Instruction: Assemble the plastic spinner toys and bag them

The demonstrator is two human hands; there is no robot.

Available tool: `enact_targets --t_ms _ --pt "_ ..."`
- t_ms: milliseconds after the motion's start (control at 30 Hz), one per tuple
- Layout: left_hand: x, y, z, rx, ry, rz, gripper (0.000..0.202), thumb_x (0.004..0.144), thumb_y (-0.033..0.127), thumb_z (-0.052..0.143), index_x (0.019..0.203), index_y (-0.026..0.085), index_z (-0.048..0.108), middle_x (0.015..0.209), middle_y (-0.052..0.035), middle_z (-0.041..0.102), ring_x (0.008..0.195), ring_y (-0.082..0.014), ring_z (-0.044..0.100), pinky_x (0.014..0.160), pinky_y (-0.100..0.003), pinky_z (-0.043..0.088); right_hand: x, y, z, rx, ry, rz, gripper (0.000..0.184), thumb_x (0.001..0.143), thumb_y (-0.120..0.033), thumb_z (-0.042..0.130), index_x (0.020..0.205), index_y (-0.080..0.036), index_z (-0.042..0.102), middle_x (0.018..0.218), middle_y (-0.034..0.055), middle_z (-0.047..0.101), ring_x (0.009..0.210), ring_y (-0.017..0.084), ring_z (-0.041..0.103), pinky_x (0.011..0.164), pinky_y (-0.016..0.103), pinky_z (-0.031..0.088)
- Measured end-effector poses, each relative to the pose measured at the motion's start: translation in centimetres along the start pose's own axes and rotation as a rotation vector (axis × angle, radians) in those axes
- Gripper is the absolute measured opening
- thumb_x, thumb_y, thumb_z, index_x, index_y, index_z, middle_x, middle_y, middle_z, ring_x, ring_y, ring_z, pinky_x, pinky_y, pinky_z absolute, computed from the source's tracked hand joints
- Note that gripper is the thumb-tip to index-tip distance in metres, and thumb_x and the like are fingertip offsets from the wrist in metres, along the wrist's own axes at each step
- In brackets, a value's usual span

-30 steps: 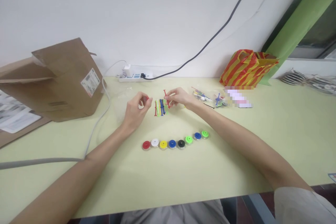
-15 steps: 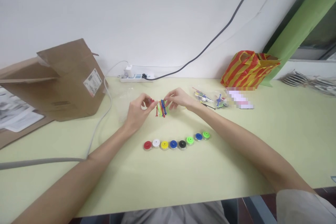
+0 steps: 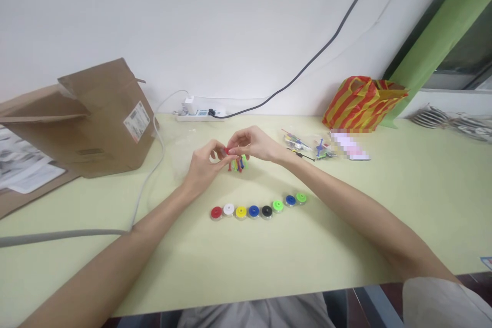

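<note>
My left hand and my right hand meet above the table, their fingertips closed around a small red plastic piece. Fingers hide most of that piece, so its exact shape does not show. Just below them lies a bunch of thin coloured plastic sticks, in red, yellow, blue and green, partly covered by my right fingers. Nearer to me a curved row of small round discs on clear bases runs across the table, from a red disc through a yellow disc to a green disc.
Clear bags of small coloured parts lie right of my hands, beside a blurred phone-like object. A striped bag stands behind. At left are an open cardboard box and a grey cable; a power strip sits by the wall.
My right hand has moved left from the bunch of sticks to the small red piece at my left fingertips. The row of discs stays put.
</note>
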State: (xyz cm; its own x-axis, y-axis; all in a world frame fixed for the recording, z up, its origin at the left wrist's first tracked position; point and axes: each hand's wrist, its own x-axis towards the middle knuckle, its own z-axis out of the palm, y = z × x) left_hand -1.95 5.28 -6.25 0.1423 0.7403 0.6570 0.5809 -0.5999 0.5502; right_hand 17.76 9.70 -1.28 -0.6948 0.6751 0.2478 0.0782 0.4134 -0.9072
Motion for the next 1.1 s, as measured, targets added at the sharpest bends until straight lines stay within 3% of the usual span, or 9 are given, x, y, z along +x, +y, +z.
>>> enact_targets --t_ms 300,533,767,1100 --pt "-0.2 -0.7 0.4 0.069 -0.104 0.05 0.032 0.095 0.041 0.065 0.121 0.023 0.064 0.094 -0.0023 0.074 0.083 -0.0183 0.067 0.079 -0.033 0.049 -0.4 0.1 -2.1 -0.184 -0.012 -0.035 0.01 0.085 -0.022 0.069 0.09 -0.013 0.069 0.075 0.0027 0.068 0.066 0.013 0.064 0.052 0.022 0.048" --pt "-0.2 -0.5 0.3 0.115 -0.144 0.115 0.018 0.097 0.04 0.062 0.098 0.022 0.066 0.086 -0.002 0.071 0.08 -0.0189 0.065 0.077 -0.033 0.048 -0.6 -0.2 -2.1 -0.167 -0.137 -0.039 0.009 0.086 -0.022 0.068 0.09 -0.014 0.069 0.078 0.0032 0.071 0.067 0.013 0.064 0.054 0.022 0.049" --pt "-0.5 -0.2 0.3 0.165 -0.129 0.173 0.021 0.095 0.037 0.063 0.082 0.021 0.063 0.073 -0.001 0.067 0.069 -0.018 0.059 0.07 -0.032 0.043 -0.6 0.2 -2.1 -0.055 -0.246 -0.032 0.016 0.087 -0.029 0.069 0.09 -0.013 0.067 0.076 0.0037 0.071 0.067 0.013 0.064 0.055 0.023 0.049" --pt "-0.4 0.0 0.5 0.24 -0.106 0.395 0.022 0.1 0.033 0.061 0.081 0.021 0.062 0.072 -0.0006 0.068 0.063 -0.0164 0.059 0.065 -0.03 0.041 -0.5 0.6 -2.4 -0.077 -0.274 -0.082 0.016 0.086 -0.028 0.072 0.082 -0.013 0.066 0.071 0.003 0.07 0.065 0.012 0.063 0.053 0.02 0.048"
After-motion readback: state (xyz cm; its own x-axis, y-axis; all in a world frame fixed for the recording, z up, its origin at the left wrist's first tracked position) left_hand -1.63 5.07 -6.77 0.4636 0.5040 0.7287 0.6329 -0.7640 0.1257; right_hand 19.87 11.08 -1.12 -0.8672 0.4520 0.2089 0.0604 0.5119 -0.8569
